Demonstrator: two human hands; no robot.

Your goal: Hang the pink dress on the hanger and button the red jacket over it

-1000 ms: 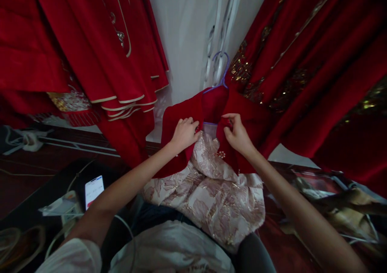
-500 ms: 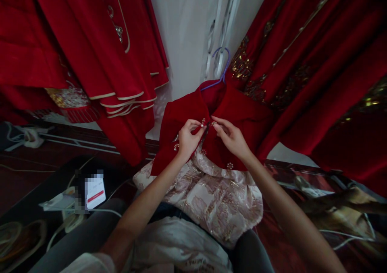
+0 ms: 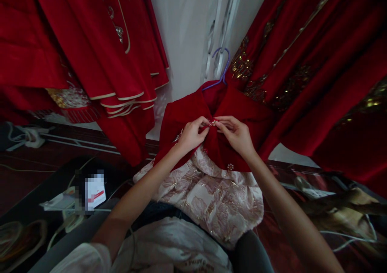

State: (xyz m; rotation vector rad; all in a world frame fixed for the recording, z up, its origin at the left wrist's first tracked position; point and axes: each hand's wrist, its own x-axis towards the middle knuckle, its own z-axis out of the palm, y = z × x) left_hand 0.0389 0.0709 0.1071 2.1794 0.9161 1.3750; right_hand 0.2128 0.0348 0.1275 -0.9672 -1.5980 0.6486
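Observation:
A short red jacket (image 3: 184,110) hangs on a purple hanger (image 3: 223,73) in front of me, its collar open at the top. My left hand (image 3: 195,134) pinches one side of the beaded clasp (image 3: 214,123) at the jacket's front, below the collar. My right hand (image 3: 236,136) pinches the clasp's other side, its fingertips nearly against those of the left. The fingers partly hide the clasp, so I cannot tell whether it is fastened. Another beaded ornament (image 3: 230,167) sits near the jacket's lower hem. Pale brocade fabric (image 3: 205,200) with metallic threads lies beneath, over my lap.
Red garments with pale piping (image 3: 99,55) hang at the left, and red garments with gold sequins (image 3: 305,71) at the right. White cabinet doors (image 3: 187,31) stand behind. A lit phone (image 3: 97,192) lies at lower left among cables. Plastic-wrapped items (image 3: 347,208) lie at lower right.
My hands have come together: the left moved right, bringing the two sides of the clasp and the jacket's front edges closer. The jacket's left panel shifted with it.

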